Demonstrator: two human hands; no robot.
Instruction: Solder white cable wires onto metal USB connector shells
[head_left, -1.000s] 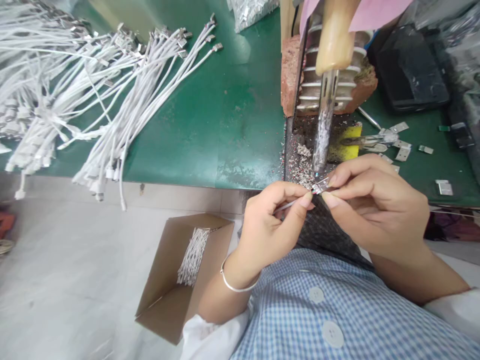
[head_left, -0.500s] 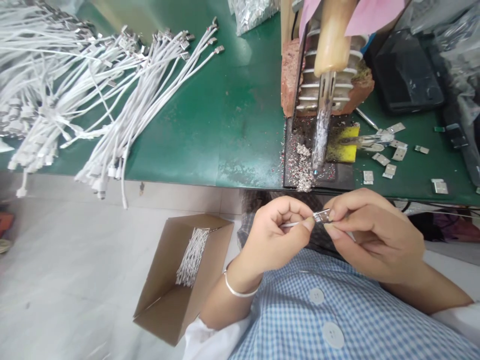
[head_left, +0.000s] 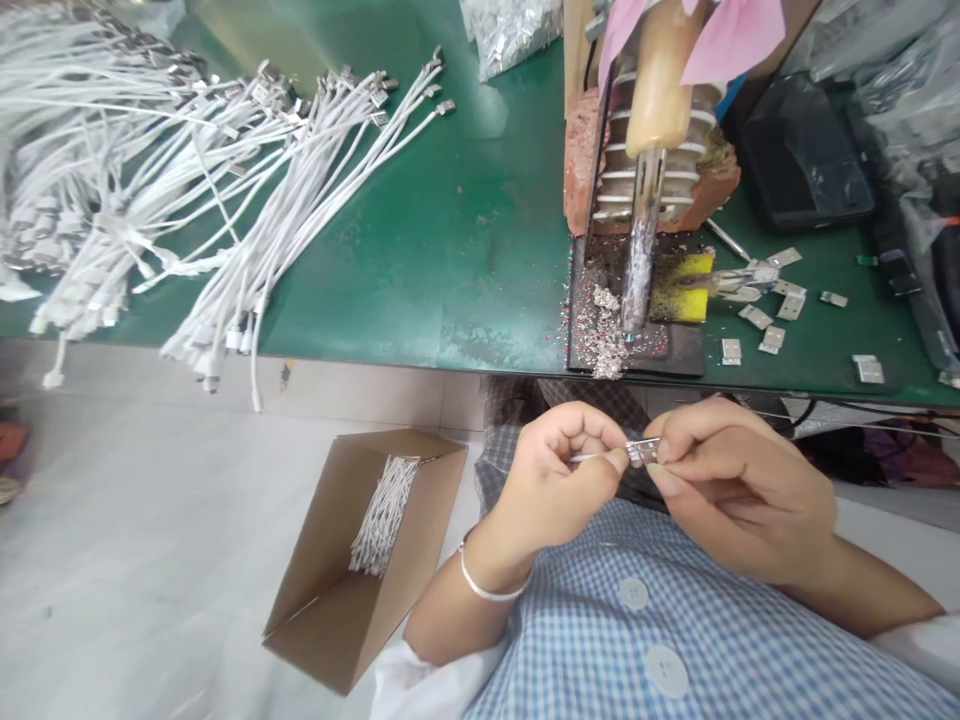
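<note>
Between finger and thumb, my left hand (head_left: 564, 470) pinches the end of a white cable (head_left: 589, 457). My right hand (head_left: 739, 480) grips a small silver USB connector (head_left: 643, 451) from the other side, so the cable end and connector meet between my two hands in front of the bench edge. The far part of this cable is hidden in my left palm. Just beyond my hands, a soldering iron (head_left: 646, 200) with a wooden handle points down over a black plate (head_left: 682, 350) strewn with solder bits.
Bundles of white cables (head_left: 300, 200) cover the left of the green bench (head_left: 450, 250). Loose metal connector shells (head_left: 771, 340) and tweezers (head_left: 739, 280) lie on the right, near a yellow sponge (head_left: 697, 290). Below stands a cardboard box (head_left: 315, 560) holding cables.
Both hands keep their pinch on the cable and connector, which have dropped slightly and turned a little. The bench view has shifted slightly with my head.
</note>
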